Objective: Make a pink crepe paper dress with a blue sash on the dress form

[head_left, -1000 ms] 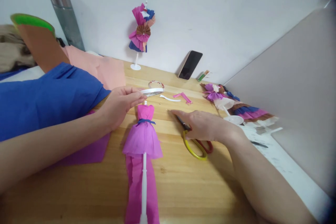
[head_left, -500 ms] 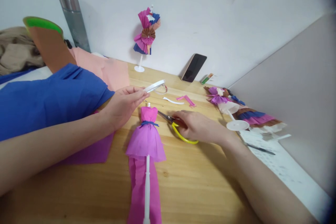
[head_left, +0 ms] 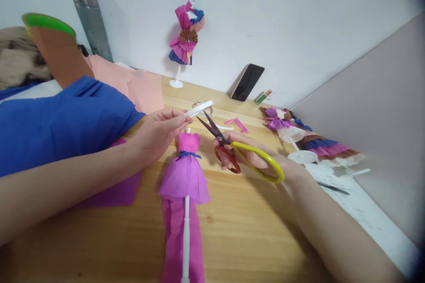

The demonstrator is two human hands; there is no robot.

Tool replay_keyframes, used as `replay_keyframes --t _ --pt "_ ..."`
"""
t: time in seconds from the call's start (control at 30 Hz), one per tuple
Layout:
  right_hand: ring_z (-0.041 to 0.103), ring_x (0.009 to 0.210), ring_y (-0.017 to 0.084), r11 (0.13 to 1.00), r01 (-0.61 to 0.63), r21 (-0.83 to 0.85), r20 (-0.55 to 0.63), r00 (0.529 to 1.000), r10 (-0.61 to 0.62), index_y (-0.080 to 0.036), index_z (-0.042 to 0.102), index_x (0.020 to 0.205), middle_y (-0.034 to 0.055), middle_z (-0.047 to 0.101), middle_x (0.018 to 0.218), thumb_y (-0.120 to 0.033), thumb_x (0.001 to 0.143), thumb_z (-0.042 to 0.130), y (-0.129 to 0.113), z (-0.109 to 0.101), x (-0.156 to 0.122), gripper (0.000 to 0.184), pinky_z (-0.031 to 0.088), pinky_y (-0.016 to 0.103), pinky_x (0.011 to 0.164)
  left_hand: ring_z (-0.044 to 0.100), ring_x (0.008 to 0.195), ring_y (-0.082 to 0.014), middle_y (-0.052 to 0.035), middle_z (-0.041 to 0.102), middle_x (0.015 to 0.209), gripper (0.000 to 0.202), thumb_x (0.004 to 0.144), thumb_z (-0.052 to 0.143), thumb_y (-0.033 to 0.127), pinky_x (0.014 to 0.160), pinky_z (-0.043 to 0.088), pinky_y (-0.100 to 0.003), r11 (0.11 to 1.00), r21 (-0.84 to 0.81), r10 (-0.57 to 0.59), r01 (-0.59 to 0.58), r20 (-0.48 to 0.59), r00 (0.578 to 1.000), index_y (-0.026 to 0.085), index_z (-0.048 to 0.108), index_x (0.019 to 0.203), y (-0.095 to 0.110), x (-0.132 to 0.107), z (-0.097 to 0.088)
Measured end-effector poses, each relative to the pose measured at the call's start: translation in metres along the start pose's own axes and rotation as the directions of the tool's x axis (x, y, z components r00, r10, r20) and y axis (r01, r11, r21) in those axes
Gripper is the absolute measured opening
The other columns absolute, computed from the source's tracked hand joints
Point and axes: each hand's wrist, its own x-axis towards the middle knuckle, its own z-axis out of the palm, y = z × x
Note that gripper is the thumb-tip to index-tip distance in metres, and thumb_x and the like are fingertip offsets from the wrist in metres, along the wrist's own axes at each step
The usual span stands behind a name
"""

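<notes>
My left hand (head_left: 156,135) pinches a white roll of tape (head_left: 199,108) and holds it just above the wooden table (head_left: 239,225). My right hand (head_left: 254,159) grips a pair of scissors (head_left: 232,148) with one red and one yellow handle loop. Its blades are open and their tips point at the tape roll. Below both hands a small mannequin stand in a pink paper dress (head_left: 184,172) with a blue waistband lies flat on a strip of pink paper (head_left: 172,243).
Blue paper (head_left: 63,119), peach paper (head_left: 133,86) and an orange-green roll (head_left: 55,48) lie at the left. A dressed mannequin (head_left: 185,37) stands by the wall, near a leaning phone (head_left: 247,82). More dressed stands (head_left: 299,139) lie at the right, with pink scraps (head_left: 236,123) beside them.
My right hand took the scissors off the table, lifted them and opened the blades toward the tape roll. My left hand kept the roll almost in place.
</notes>
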Motion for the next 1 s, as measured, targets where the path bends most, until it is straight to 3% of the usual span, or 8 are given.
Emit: replay_keyframes --t 0.27,0.43,0.63,0.7,0.77,0.87,1.0 --pt "0.046 0.049 0.012 0.987 0.05 0.154 -0.096 0.995 -0.036 -0.021 0.05 0.098 -0.0023 0.049 0.065 -0.067 0.086 0.048 0.002 0.021 0.008 0.047 0.036 0.025 0.044 0.065 0.098 -0.0194 -0.0034 0.072 0.076 0.016 0.063 0.081 0.021 0.106 0.037 -0.035 1.0 0.005 -0.026 0.026 0.01 1.0 0.016 0.067 0.059 -0.002 -0.006 0.005" --pt "0.043 0.045 0.011 0.996 0.062 0.056 -0.134 0.99 -0.054 -0.021 0.051 0.093 -0.0042 0.047 0.06 -0.065 0.088 0.047 0.0 0.026 0.008 0.044 0.034 0.025 0.043 0.065 0.093 -0.017 -0.004 0.074 0.086 0.016 0.065 0.083 0.026 0.104 0.04 -0.033 0.998 0.036 -0.059 0.056 0.062 0.996 0.016 0.07 0.064 -0.003 -0.011 0.007" --pt "0.031 0.035 0.009 0.986 0.061 -0.154 -0.297 0.949 -0.105 -0.023 0.047 0.093 -0.0098 0.039 0.048 -0.062 0.087 0.048 -0.006 0.036 0.01 0.039 0.024 0.022 0.036 0.065 0.099 -0.0207 -0.0036 0.073 0.08 0.016 0.066 0.082 0.028 0.103 0.04 -0.035 0.996 0.052 -0.075 0.072 0.065 0.995 0.018 0.07 0.065 0.0 -0.017 0.012" --pt "0.038 0.042 0.01 0.917 0.009 -0.4 -0.386 0.905 -0.177 -0.022 0.049 0.09 -0.0075 0.043 0.053 -0.056 0.086 0.052 -0.009 0.033 0.011 0.034 0.029 0.023 0.043 0.065 0.101 -0.0219 -0.0035 0.072 0.079 0.015 0.067 0.082 0.027 0.104 0.04 -0.036 0.996 0.058 -0.067 0.064 0.058 0.996 0.018 0.07 0.064 0.004 -0.018 0.014" --pt "0.045 0.052 0.012 0.762 -0.163 -0.626 -0.462 0.865 -0.194 -0.021 0.051 0.087 -0.0043 0.048 0.06 -0.047 0.084 0.057 -0.014 0.026 0.012 0.028 0.031 0.025 0.051 0.064 0.101 -0.0217 -0.0035 0.073 0.079 0.014 0.067 0.081 0.025 0.104 0.04 -0.036 0.997 0.067 -0.041 0.039 0.039 0.998 0.018 0.069 0.063 0.006 -0.016 0.013" --pt "0.051 0.058 0.015 0.537 -0.404 -0.741 -0.494 0.869 -0.028 -0.02 0.053 0.085 -0.0002 0.055 0.066 -0.036 0.082 0.057 -0.017 0.013 0.01 0.017 0.03 0.025 0.054 0.063 0.101 -0.0201 -0.0028 0.072 0.078 0.015 0.065 0.08 0.021 0.106 0.038 -0.036 0.998 0.063 0.022 -0.021 -0.016 1.0 0.017 0.067 0.059 0.005 -0.009 0.009" --pt "0.056 0.061 0.016 0.389 -0.453 -0.802 -0.383 0.89 0.246 -0.02 0.056 0.088 0.003 0.063 0.074 -0.024 0.081 0.054 -0.017 0.007 0.003 0.008 0.03 0.025 0.054 0.062 0.105 -0.0198 -0.0018 0.071 0.08 0.016 0.06 0.081 0.019 0.11 0.033 -0.036 0.998 0.058 0.042 -0.039 -0.054 0.998 0.017 0.065 0.056 0.002 -0.003 0.006"
